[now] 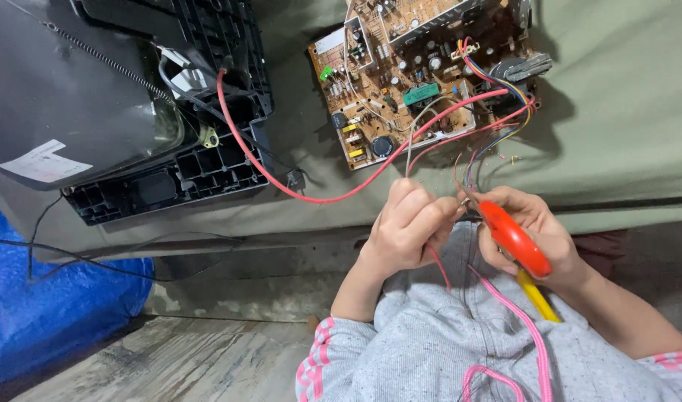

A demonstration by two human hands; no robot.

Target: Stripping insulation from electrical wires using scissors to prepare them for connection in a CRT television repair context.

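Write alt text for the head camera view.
A person's left hand pinches thin wires while the right hand holds a red-and-yellow-handled hand tool to them. The wires run up to a tan circuit board lying on green cloth, beside an opened black television shell.

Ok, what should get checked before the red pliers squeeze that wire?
1. Thin wires pinched firmly in the left hand: ok.
2. Red-and-yellow-handled pliers gripped in the right hand: ok.
3. Plier tips on one wire only: cannot tell, fingers hide them.
4. Thick red cable away from the tips: ok.
5. Tan circuit board lying flat on the green cloth: ok.
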